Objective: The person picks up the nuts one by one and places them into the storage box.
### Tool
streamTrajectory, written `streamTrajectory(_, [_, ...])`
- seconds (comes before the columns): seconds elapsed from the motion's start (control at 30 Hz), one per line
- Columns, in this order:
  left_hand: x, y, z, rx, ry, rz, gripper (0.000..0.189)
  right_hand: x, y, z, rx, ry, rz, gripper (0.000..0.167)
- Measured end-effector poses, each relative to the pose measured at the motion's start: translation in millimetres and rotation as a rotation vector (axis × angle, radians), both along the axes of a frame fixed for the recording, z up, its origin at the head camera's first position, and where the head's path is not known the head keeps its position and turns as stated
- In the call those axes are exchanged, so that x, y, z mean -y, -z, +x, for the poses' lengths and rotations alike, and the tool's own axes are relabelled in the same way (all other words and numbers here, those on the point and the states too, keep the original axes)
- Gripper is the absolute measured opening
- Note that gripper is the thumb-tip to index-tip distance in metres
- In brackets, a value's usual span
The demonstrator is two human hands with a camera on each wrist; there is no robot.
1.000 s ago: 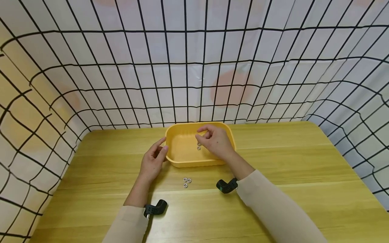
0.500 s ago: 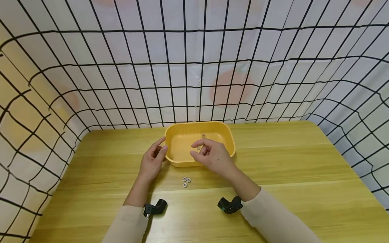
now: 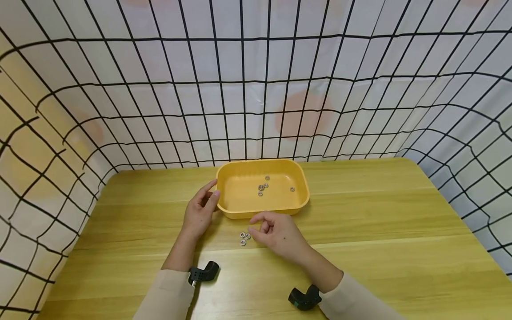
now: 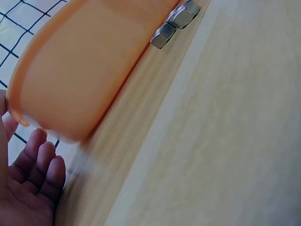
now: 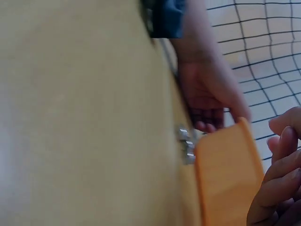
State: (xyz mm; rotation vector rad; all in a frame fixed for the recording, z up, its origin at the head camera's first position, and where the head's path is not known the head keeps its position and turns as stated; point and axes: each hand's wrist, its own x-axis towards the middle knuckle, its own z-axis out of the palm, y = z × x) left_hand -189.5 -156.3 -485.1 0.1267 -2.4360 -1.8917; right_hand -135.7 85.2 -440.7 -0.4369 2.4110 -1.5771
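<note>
Nearest, two pale sleeves (image 3: 166, 293) reach in from below, a black wrist camera (image 3: 305, 298) just past the right cuff. The right hand (image 3: 282, 236) hangs low over the wooden table (image 3: 400, 231), thumb and forefinger bent toward each other with a narrow gap and nothing visible between them. Just beyond the thumb's side lie three loose nuts (image 3: 242, 242): two side by side, the third just in front of them. For so small a thing, a fingertip pinch across opposite flats, one nut at a time from the outside of the group, would probably work best, without nudging its neighbours. The loose nuts lie flat, holes facing up; being hexagonal, they show no clear long axis. A little farther, the left hand (image 3: 198, 216) rests at the yellow tray's (image 3: 240, 191) left end, thumb and forefinger touching the rim, the other fingers loosely curved; light contact there should suffice to steady it. The tray opens upward, its long axis running left to right across the person's front. Inside are at least five more nuts (image 3: 260, 194), most near the middle, one toward the right end. Behind stands black wire mesh (image 3: 243, 82) before pale cloth (image 3: 228, 62).
</note>
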Motion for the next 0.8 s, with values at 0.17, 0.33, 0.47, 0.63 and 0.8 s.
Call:
streamTrajectory(0.17, [-1.7,-5.6,1.8,0.010,-0.002,-0.021,0.044,5,15.0,3.2,0.008,-0.015,0.076,0.016])
streamTrajectory(0.33, [-7.6,-25.3,9.9,0.018,0.005,-0.030,0.044,7,26.6,3.5,0.025,-0.010,0.104,0.014])
streamTrajectory(0.47, [-10.0,-36.2,15.0,0.004,0.013,-0.030,0.043,8,32.3,2.6,0.023,-0.007,0.117,0.015])
streamTrajectory(0.63, [-10.3,-36.1,15.4,0.002,0.002,-0.031,0.043,10,36.7,0.7,0.001,0.001,0.163,0.017])
streamTrajectory(0.8, [-10.3,-34.7,15.7,0.006,-0.010,-0.043,0.042,12,37.7,0.1,-0.018,0.008,0.209,0.015])
